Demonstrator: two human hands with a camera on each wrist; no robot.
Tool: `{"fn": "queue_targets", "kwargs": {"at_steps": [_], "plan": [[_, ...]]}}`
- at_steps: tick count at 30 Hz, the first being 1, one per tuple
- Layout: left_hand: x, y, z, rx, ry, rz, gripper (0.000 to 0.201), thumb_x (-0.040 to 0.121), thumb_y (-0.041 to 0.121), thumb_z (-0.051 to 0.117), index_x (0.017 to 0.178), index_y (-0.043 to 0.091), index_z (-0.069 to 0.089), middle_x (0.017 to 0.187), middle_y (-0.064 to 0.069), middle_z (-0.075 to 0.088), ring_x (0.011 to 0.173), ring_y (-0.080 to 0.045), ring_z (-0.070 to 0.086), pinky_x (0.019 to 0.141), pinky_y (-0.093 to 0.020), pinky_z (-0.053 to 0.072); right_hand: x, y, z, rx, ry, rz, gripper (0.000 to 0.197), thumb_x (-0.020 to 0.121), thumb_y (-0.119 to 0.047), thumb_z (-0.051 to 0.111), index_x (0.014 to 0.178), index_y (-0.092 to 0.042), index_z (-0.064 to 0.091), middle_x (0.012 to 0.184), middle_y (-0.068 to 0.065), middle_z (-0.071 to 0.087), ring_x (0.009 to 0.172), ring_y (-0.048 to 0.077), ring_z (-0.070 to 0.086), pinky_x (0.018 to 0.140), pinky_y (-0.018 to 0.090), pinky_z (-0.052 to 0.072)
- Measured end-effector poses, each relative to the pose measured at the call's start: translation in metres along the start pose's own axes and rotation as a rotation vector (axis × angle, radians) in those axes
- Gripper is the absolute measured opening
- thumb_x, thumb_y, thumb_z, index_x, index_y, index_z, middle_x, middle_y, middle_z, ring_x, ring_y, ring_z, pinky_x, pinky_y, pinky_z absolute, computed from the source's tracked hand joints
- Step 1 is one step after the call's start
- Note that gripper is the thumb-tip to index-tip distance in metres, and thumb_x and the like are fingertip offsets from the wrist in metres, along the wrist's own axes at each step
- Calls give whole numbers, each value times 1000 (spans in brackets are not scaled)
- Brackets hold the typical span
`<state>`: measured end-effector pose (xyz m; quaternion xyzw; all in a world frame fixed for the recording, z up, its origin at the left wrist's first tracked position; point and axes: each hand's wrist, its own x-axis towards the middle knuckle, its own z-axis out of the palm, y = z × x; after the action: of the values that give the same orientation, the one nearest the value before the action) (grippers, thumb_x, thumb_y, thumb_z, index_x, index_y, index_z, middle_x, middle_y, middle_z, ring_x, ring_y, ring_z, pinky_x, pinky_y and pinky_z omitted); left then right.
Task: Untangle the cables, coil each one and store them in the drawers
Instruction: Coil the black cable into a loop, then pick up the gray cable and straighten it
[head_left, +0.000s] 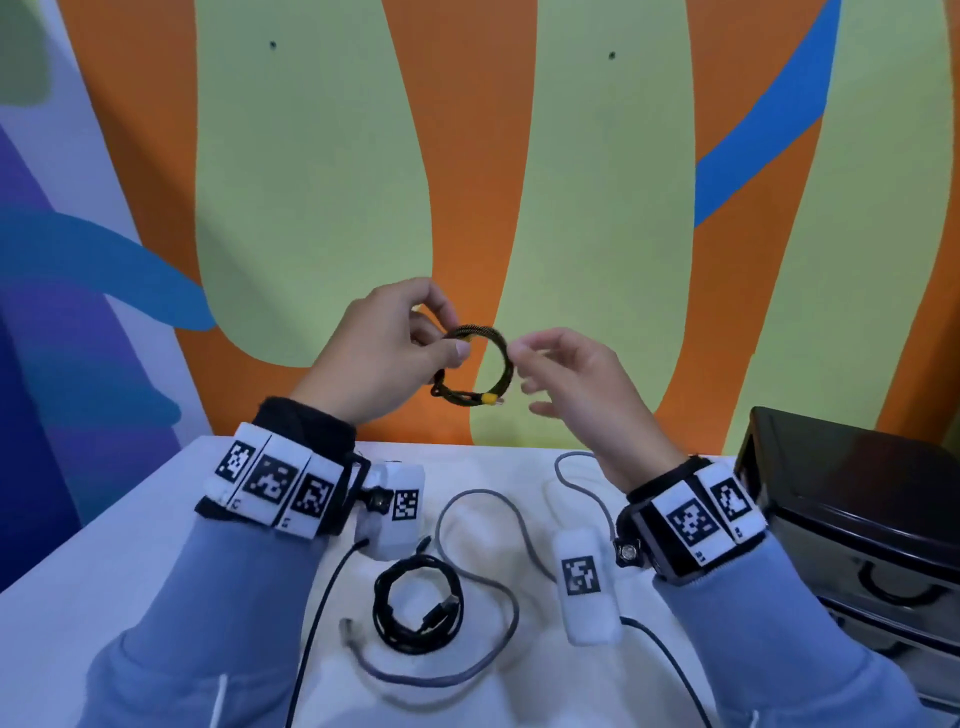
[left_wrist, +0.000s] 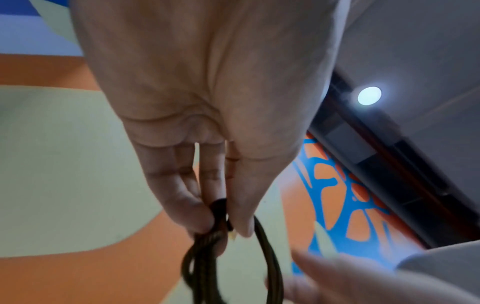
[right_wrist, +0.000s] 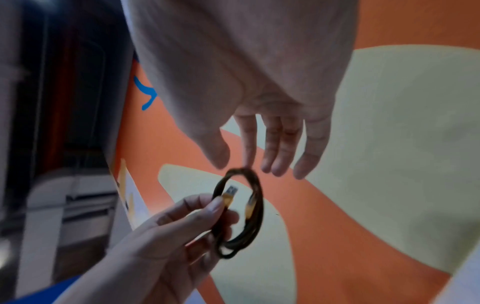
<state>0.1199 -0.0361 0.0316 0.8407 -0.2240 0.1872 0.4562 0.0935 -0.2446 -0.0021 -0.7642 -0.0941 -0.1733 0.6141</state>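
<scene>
- The left hand (head_left: 387, 348) pinches the braided cable (head_left: 475, 369), coiled, held up above the table (head_left: 93, 587).
- The right hand (head_left: 576, 384), fingers spread, has a fingertip at the coil's right edge; blur hides the contact.
- The drawers (head_left: 852, 514) are cut off at right.
- A black coil (head_left: 418, 603) lies nearer.

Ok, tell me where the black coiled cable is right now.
In the head view the black coiled cable lies on the white table, low centre, inside the loose grey cable loop, below the raised left hand.
</scene>
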Motion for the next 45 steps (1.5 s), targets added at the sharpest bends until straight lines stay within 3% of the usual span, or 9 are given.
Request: {"fn": "queue_targets", "kwargs": {"at_steps": [7,10,15,22,26,31,36,41,45], "plan": [[4,-87,3,362,-141,-315,18,86,20,88,89,16,70,84,-6,73,74,-21,70,70,-36,60,-4,70,17,-914,-521,316,60,95,-48,70,145,-17,54,137,2,59,122,21,59,96,32,47],[6,-113,15,483,-182,-372,18,86,21,88,89,16,72,87,-3,73,80,-19,69,72,-34,59,-1,90,23,-1119,-531,318,38,94,-28,70,127,-9,67,126,8,70,114,25,69,88,34,56],[16,-133,27,675,-337,-389,18,86,27,87,86,17,72,87,-1,73,86,-21,70,81,-40,63,3,106,17,-1123,-522,364,11,96,-8,54,89,-10,63,91,8,70,80,23,64,59,25,44],[17,-123,35,855,-477,-370,22,90,37,83,93,16,77,91,-1,76,84,-21,71,78,-37,63,-4,91,-9,-591,-235,255,10,107,-20,45,103,-15,51,89,10,71,69,22,60,63,34,49],[12,-65,37,231,-222,-269,51,105,57,54,91,14,77,84,1,73,79,-21,67,73,-34,50,-6,61,-19,-519,-31,-17,8,109,-23,44,108,-17,49,64,0,53,55,16,47,52,32,32],[-13,26,45,-329,-389,-232,42,104,47,60,98,9,78,81,-7,77,65,-18,68,71,-31,57,-14,37,-13,-376,88,-229,5,109,-30,50,106,-26,50,62,-3,48,54,13,43,55,34,29],[-8,58,25,-531,85,-103,37,110,36,55,79,17,63,51,7,34,41,-9,21,39,-17,20,-18,4,-30,-67,-166,-120,34,105,-45,58,98,-12,62,64,6,42,57,17,35,53,27,30],[-5,46,-30,-783,566,-61,34,109,26,53,76,20,56,51,10,30,41,-6,18,36,-18,13,-22,-20,-50,-15,-347,-150,47,103,-39,60,72,-4,60,63,7,27,60,24,21,55,27,23],[-6,20,-71,-725,621,-145,35,108,38,54,76,22,56,54,9,29,39,-5,18,34,-20,13,-19,-25,-61,24,-311,-128,48,100,-44,63,67,-11,55,65,5,22,58,20,18,53,26,19]]}}
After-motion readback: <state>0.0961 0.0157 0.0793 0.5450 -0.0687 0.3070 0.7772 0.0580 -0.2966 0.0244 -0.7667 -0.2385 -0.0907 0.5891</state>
